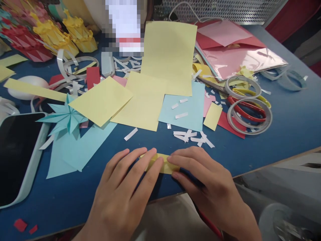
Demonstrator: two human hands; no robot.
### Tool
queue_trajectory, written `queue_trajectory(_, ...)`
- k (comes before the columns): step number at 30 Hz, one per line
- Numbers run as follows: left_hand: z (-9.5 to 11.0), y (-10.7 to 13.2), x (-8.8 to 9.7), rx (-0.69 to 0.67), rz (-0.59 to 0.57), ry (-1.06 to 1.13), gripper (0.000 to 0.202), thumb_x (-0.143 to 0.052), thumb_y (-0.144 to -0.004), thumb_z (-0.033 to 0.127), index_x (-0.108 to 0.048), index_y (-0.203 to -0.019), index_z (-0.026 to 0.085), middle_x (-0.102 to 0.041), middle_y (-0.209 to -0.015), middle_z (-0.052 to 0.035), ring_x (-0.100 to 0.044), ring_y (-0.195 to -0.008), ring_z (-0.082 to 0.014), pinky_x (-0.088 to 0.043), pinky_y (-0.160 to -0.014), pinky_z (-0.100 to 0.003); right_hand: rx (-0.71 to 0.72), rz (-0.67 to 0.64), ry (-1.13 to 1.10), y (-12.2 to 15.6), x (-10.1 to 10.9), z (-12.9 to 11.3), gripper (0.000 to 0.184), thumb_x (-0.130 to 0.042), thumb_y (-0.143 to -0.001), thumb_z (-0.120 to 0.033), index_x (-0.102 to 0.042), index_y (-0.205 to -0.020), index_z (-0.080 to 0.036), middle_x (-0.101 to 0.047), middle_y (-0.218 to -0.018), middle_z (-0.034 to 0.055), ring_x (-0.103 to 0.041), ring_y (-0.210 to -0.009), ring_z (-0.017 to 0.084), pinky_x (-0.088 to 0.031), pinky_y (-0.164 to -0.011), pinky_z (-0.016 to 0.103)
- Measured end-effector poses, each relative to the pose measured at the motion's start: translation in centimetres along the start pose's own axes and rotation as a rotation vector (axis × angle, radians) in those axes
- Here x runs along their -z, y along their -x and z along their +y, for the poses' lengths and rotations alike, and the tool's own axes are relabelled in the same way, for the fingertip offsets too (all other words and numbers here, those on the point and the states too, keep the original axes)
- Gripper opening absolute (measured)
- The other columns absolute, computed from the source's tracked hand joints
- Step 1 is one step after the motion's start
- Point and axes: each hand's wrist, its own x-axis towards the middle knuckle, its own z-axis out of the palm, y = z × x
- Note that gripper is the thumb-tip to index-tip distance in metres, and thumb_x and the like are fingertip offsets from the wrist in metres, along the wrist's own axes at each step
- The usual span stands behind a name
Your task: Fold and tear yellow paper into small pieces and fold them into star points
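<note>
1. Grip of the right hand (213, 184) is closed on a yellow paper strip (166, 168), forefinger on top and thumb set at its near edge. The left hand (120, 187) is spread over the other end, fingertips laid on the paper; whether the strip is also pinched from below cannot be told, as the left thumb is hidden.
2. Directly between both hands the strip is held, by the near edge of the counter (283, 120). Its long axis is run crosswise, from left hand to right, with the right end tilted slightly nearer the body. Both hands are in contact, so neither is nearer; the left end is mostly covered by fingers.
3. Just beyond the right grip, white paper slips (187, 135) are scattered; farther off, a light blue sheet (184, 108) is partly covered by a large yellow sheet (169, 57).
4. Well to the right of the grip, scissors (215, 85) and tape rings (229, 117) are heaped; to the left, a blue paper star (69, 115) and a dark-screened phone (20, 150) are placed.
5. No brand or label can be read; the upright screen (129, 20) is blurred into blocks.
</note>
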Motion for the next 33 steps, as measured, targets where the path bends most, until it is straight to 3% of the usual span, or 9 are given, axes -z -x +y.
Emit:
queue_trajectory(5,0.3,0.1,0.0,0.04,0.025,0.091,0.016,-0.053,-0.093,0.012,-0.063,-0.104,0.017,-0.072,-0.104,-0.0065,-0.061,-0.101,-0.0239,-0.043,-0.095,-0.044,0.044,-0.083,-0.064,0.1,0.7,0.2,0.03,-0.058,-0.084,-0.001,-0.058,-0.108,-0.02,-0.069,-0.097,0.0007,-0.059,-0.084,0.015,-0.046,-0.076,0.03)
queue_trajectory(9,0.4,0.5,0.3,0.055,-0.001,0.141,0.018,-0.047,-0.096,0.012,-0.062,-0.097,0.02,-0.075,-0.099,-0.0007,-0.063,-0.097,-0.0202,-0.035,-0.097,-0.041,0.098,-0.131,-0.108,0.2,1.1,0.4,0.029,-0.058,-0.083,-0.001,-0.058,-0.106,-0.018,-0.071,-0.095,-0.0007,-0.059,-0.084,0.014,-0.044,-0.088,0.031)
queue_trajectory(12,0.5,0.9,0.7,0.123,-0.067,0.114,0.019,-0.044,-0.097,0.012,-0.061,-0.095,0.019,-0.074,-0.109,-0.0031,-0.063,-0.103,-0.0223,-0.032,-0.096,-0.043,0.113,-0.087,-0.045,0.4,0.9,0.4,0.033,-0.049,-0.083,0.006,-0.06,-0.107,-0.015,-0.071,-0.085,0.0001,-0.06,-0.081,0.013,-0.043,-0.092,0.03)
queue_trajectory(16,1.0,1.3,1.0,0.123,-0.121,0.102,0.02,-0.041,-0.098,0.011,-0.058,-0.106,0.016,-0.069,-0.121,-0.0126,-0.058,-0.117,-0.0253,-0.033,-0.097,-0.044,0.149,-0.035,0.015,0.3,0.5,0.2,0.026,-0.05,-0.083,0.005,-0.064,-0.094,-0.014,-0.065,-0.073,-0.0009,-0.055,-0.071,0.013,-0.041,-0.097,0.032)
queue_trajectory(18,1.0,1.4,0.9,0.105,-0.113,0.114,0.018,-0.042,-0.099,0.013,-0.058,-0.103,0.017,-0.067,-0.125,-0.0147,-0.052,-0.125,-0.0261,-0.033,-0.097,-0.045,0.155,-0.033,0.076,0.0,0.3,0.1,0.026,-0.049,-0.085,0.003,-0.067,-0.089,-0.015,-0.059,-0.069,-0.0006,-0.049,-0.066,0.013,-0.043,-0.092,0.036)
queue_trajectory(22,0.4,2.1,0.7,0.069,-0.109,0.09,0.026,-0.036,-0.1,0.014,-0.062,-0.101,0.021,-0.07,-0.122,-0.0047,-0.05,-0.125,-0.0198,-0.032,-0.092,-0.04,0.183,-0.02,0.204,-0.4,0.2,0.0,0.033,-0.045,-0.086,0.002,-0.071,-0.08,-0.017,-0.05,-0.071,0.0034,-0.042,-0.068,0.016,-0.045,-0.076,0.036)
queue_trajectory(26,-0.4,3.4,0.8,0.081,-0.12,0.133,0.033,-0.034,-0.098,0.007,-0.061,-0.113,0.019,-0.07,-0.12,-0.0043,-0.052,-0.119,-0.0183,-0.032,-0.098,-0.039,0.176,-0.075,0.093,-0.4,0.1,-0.1,0.028,-0.046,-0.088,-0.001,-0.069,-0.08,-0.015,-0.055,-0.079,0.005,-0.042,-0.072,0.016,-0.041,-0.066,0.03)
queue_trajectory(29,-0.8,3.8,1.0,0.116,-0.148,0.198,0.026,-0.042,-0.096,0.009,-0.061,-0.11,0.019,-0.067,-0.121,-0.0034,-0.052,-0.118,-0.0193,-0.032,-0.102,-0.037,0.099,-0.146,-0.003,-0.6,-0.1,-0.1,0.023,-0.047,-0.094,-0.007,-0.064,-0.082,-0.016,-0.059,-0.086,0.0041,-0.046,-0.078,0.016,-0.04,-0.068,0.029)
queue_trajectory(33,-0.9,2.5,1.3,0.192,-0.104,0.218,0.008,-0.055,-0.095,0.022,-0.061,-0.091,0.021,-0.067,-0.102,-0.0012,-0.055,-0.1,-0.0161,-0.038,-0.091,-0.027,-0.004,-0.192,0.046,-1.1,-0.5,-0.5,0.026,-0.046,-0.098,-0.014,-0.057,-0.075,-0.018,-0.058,-0.081,0.0006,-0.049,-0.076,0.015,-0.036,-0.075,0.033)
